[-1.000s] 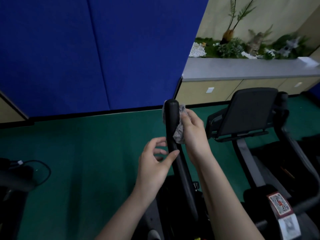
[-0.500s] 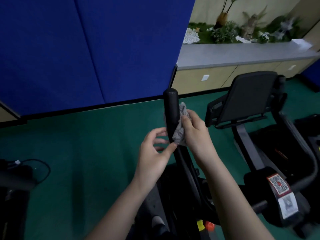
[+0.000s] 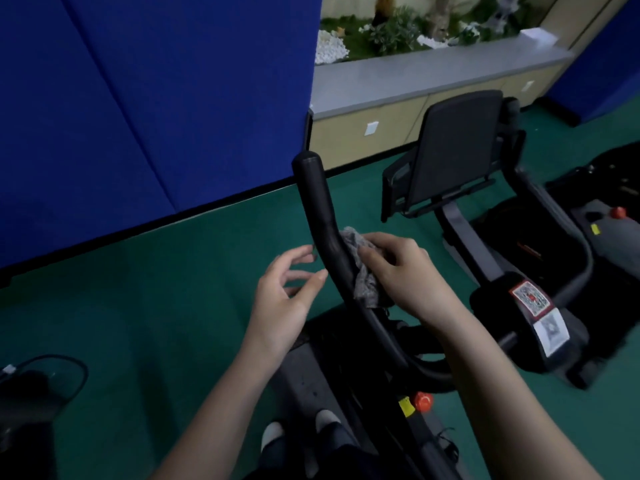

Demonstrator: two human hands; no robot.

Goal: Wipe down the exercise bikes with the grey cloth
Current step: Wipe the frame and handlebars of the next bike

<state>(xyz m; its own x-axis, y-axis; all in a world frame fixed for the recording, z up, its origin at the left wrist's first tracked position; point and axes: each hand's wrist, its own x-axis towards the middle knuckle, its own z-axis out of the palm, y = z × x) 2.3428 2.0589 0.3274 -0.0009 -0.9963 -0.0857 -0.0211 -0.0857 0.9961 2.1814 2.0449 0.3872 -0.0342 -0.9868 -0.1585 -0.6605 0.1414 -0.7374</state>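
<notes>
On the bend of the black curved handlebar [image 3: 327, 237], the right hand [image 3: 403, 271] is pressing the crumpled grey cloth [image 3: 363, 271] against the bar, fingers closed over it, while the left hand [image 3: 282, 299] is hovering beside with fingers loosely spread, seemingly ready to steady.

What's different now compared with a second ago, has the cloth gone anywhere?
The right hand has slid the grey cloth down the black handlebar, from near its tip to below the bend. The left hand stays open beside the bar, holding nothing.
</notes>
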